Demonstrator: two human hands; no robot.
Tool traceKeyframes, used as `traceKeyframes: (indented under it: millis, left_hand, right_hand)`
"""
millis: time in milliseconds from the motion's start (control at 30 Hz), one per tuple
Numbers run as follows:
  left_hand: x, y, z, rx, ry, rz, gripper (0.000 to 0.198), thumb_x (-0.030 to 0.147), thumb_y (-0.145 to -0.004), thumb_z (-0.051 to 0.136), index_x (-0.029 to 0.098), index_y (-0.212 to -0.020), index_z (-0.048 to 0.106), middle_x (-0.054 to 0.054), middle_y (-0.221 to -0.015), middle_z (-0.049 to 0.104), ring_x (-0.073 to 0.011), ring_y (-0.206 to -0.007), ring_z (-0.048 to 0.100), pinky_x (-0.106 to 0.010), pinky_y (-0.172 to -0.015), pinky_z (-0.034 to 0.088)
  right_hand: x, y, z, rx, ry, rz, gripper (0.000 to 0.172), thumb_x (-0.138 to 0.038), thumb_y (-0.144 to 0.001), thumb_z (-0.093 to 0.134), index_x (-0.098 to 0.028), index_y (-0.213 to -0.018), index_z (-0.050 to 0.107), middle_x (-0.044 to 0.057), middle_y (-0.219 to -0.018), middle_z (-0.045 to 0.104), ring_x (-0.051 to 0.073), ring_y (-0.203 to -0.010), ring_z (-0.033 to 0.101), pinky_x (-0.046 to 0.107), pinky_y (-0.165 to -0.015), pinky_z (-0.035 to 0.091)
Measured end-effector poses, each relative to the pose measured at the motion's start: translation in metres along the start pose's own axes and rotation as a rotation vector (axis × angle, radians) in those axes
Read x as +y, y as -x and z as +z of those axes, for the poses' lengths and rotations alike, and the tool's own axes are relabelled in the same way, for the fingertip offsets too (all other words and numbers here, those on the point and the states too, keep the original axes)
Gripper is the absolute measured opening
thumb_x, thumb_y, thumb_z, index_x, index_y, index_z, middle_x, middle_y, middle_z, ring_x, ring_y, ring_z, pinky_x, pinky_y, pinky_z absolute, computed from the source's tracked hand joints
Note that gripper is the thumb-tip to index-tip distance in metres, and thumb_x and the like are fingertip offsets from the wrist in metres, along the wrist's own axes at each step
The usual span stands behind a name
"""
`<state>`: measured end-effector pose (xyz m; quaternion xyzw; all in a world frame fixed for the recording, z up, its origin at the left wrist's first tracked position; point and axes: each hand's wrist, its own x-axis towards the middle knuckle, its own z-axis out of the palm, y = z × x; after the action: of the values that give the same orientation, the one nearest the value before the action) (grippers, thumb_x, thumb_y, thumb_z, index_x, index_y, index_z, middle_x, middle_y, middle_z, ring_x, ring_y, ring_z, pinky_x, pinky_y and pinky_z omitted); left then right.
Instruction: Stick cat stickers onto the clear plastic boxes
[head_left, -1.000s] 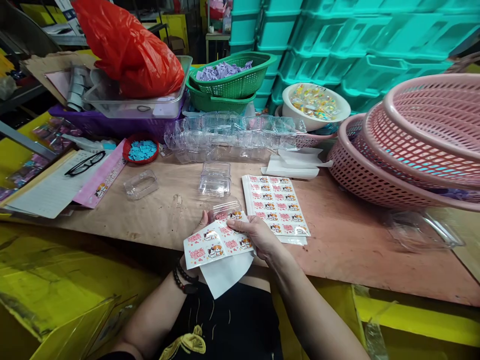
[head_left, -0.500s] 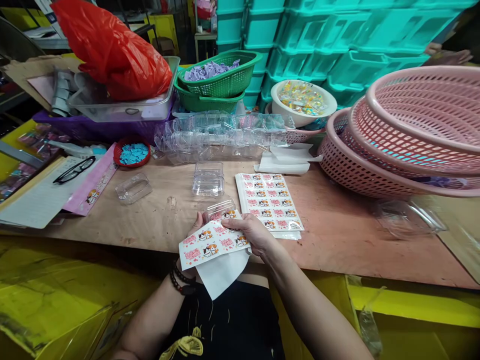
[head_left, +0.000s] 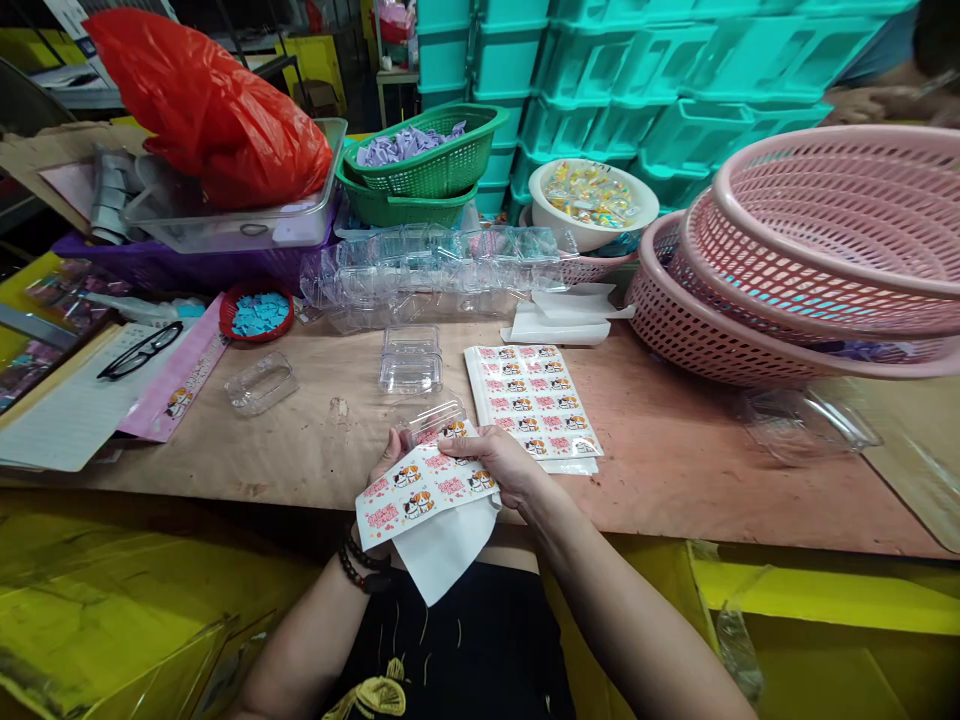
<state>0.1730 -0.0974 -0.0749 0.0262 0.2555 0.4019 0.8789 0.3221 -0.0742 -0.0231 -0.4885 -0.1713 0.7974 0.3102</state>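
A small cat sticker sheet (head_left: 420, 490) is held over the near edge of the table (head_left: 675, 450). It is gripped from below by the left hand (head_left: 391, 452) and pinched on top by the right hand (head_left: 506, 468). A bigger sticker sheet (head_left: 532, 400) is laid just beside.

Left hand (head_left: 391, 453) and right hand (head_left: 505, 466) sit close together, fingers pinched shut.

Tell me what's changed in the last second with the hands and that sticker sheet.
Nothing taken or let go; only the view drifted slightly. The left hand and right hand still grip the sticker sheet; the larger sheets stay flat on the table.
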Motion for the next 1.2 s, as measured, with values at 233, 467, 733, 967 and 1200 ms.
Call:
traceKeyframes:
  millis: [233,467,733,967,1200]
  left_hand:
    - [-0.002,-0.001,0.001,-0.057,0.083,0.067,0.055,0.057,-0.088,0.059,0.012,-0.119,0.067,-0.016,-0.120,0.072,-0.0371,-0.133,0.051,-0.054,-0.117,0.031]
    - [-0.005,0.006,0.002,-0.032,0.008,0.323,0.035,0.042,-0.073,0.079,0.021,-0.099,0.071,-0.009,-0.118,0.072,-0.0357,-0.134,0.050,-0.054,-0.116,0.033]
    - [0.006,0.000,0.004,0.100,0.038,0.219,0.022,0.006,-0.076,0.071,0.021,-0.092,0.066,-0.001,-0.098,0.075,-0.0213,-0.097,0.071,-0.043,-0.110,0.043]
    - [0.007,0.003,0.010,0.163,0.114,0.210,0.017,0.003,-0.079,0.065,0.019,-0.083,0.069,0.000,-0.087,0.076,-0.0189,-0.091,0.072,-0.035,-0.103,0.049]
    - [0.008,0.005,0.011,0.098,0.152,0.260,0.014,0.015,-0.084,0.067,0.019,-0.095,0.073,-0.002,-0.093,0.078,-0.0205,-0.097,0.072,-0.032,-0.105,0.047]
  right_hand:
    - [0.000,-0.002,-0.004,-0.036,-0.005,0.010,0.008,-0.005,-0.073,0.069,-0.004,-0.080,0.073,0.015,-0.074,0.077,0.021,-0.061,0.074,0.029,-0.064,0.061]
    - [0.003,-0.005,-0.006,-0.065,0.003,-0.004,0.006,-0.005,-0.071,0.072,-0.005,-0.077,0.071,0.013,-0.069,0.076,0.020,-0.060,0.073,0.028,-0.065,0.061]
    - [0.001,-0.002,-0.008,-0.152,0.060,-0.016,0.014,-0.012,-0.065,0.081,-0.009,-0.076,0.072,0.008,-0.068,0.076,0.015,-0.058,0.071,0.021,-0.061,0.057]
    - [0.000,0.003,-0.017,-0.182,0.150,-0.060,0.030,-0.026,-0.053,0.091,-0.011,-0.073,0.075,0.007,-0.072,0.077,0.015,-0.060,0.069,0.022,-0.059,0.055]
    - [0.002,0.003,-0.013,-0.134,0.273,-0.075,0.045,-0.050,-0.054,0.091,-0.011,-0.069,0.075,0.005,-0.065,0.074,0.012,-0.054,0.064,0.020,-0.053,0.049]
